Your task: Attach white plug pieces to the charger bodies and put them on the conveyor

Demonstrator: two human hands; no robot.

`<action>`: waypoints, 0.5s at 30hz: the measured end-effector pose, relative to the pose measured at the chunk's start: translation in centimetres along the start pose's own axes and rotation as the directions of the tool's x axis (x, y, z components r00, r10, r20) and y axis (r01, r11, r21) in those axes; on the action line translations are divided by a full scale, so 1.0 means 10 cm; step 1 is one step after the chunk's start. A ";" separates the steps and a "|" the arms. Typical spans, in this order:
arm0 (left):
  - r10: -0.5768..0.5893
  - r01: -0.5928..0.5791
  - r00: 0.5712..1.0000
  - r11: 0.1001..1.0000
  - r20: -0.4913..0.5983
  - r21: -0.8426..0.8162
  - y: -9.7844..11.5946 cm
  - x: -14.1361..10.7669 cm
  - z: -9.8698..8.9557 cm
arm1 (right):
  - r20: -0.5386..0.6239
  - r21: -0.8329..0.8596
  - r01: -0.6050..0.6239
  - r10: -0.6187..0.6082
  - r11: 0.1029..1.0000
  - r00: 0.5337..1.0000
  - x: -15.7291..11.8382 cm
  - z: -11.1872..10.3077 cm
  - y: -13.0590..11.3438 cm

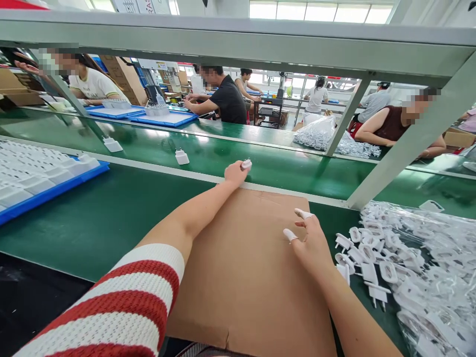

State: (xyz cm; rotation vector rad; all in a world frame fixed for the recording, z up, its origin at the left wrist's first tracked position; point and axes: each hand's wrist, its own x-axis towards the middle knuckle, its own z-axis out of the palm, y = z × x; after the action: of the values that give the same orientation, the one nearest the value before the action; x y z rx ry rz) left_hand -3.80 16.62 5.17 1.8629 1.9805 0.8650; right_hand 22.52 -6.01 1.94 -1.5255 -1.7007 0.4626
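My left hand (235, 173) reaches forward over the near edge of the green conveyor belt (275, 173). Its fingers are closed on a small white plug charger housing (246, 164). Above the cardboard sheet (256, 263), my right hand (308, 238) has its fingers apart and holds nothing; white covers sit on the thumb and a fingertip. Two similar white chargers, a middle one (182, 157) and a left one (112, 144), rest on the belt with their pins up. To the right of my right hand lies a heap of white plug parts (372, 253).
A blue tray (55, 189) with rows of white housings stands at left. Clear plastic bagging (446, 248) covers parts at right. A metal frame post (405, 144) slants up at right, below an overhead beam (223, 44). Several people sit across the belt.
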 end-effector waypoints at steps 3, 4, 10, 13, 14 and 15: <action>-0.093 0.093 0.996 0.994 -0.018 0.057 -0.12 0.17 -0.07 | 0.003 -0.024 -0.036 0.036 0.999 0.999 -0.01 0.00 -0.02; -0.117 0.118 0.993 0.991 -0.023 0.070 -0.12 0.19 -0.09 | 0.007 -0.028 -0.044 0.044 0.999 0.999 -0.01 0.00 -0.02; 0.044 -0.034 0.993 0.995 -0.107 0.094 0.18 -0.15 -0.10 | -0.017 0.026 -0.062 0.063 0.998 0.998 0.05 -0.02 0.06; 0.331 -0.331 0.943 0.943 0.006 0.036 0.35 -0.70 0.06 | -0.046 0.027 -0.075 0.076 0.997 0.996 0.07 -0.04 0.12; 0.425 -0.425 0.903 0.905 0.060 0.000 0.38 -0.91 0.13 | -0.059 0.018 -0.076 0.077 0.997 0.995 0.08 -0.04 0.14; 0.508 -0.507 0.854 0.861 0.110 -0.041 0.39 -1.13 0.19 | -0.066 0.006 -0.074 0.074 0.997 0.995 0.08 -0.04 0.15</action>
State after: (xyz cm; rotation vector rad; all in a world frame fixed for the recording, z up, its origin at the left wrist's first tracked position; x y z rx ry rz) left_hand 1.82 6.04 3.83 2.4203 1.4201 0.8630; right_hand 23.87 -4.99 1.34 -1.5887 -1.5959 0.4479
